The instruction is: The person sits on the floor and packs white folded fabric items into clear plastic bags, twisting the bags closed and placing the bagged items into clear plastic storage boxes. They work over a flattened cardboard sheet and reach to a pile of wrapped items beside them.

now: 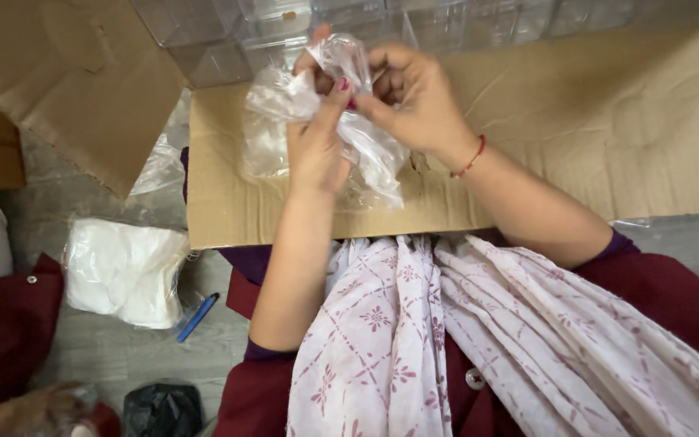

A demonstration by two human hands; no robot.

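A white scarf (pixel 414 340) patterned with maroon flowers is seen near; a brown cardboard sheet (pixel 592 121) far; a blue pen (pixel 196 316) left.

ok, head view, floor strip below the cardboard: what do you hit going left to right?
Dark red cloth → white bundle in clear plastic → blue pen-like tool → left forearm → white patterned scarf.

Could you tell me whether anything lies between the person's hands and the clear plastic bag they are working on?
Nothing visible does. Both the left hand and the right hand already have their grip on the clear plastic bag, held above the flattened cardboard sheet. What the fingers pinch at the bag's top is hidden.
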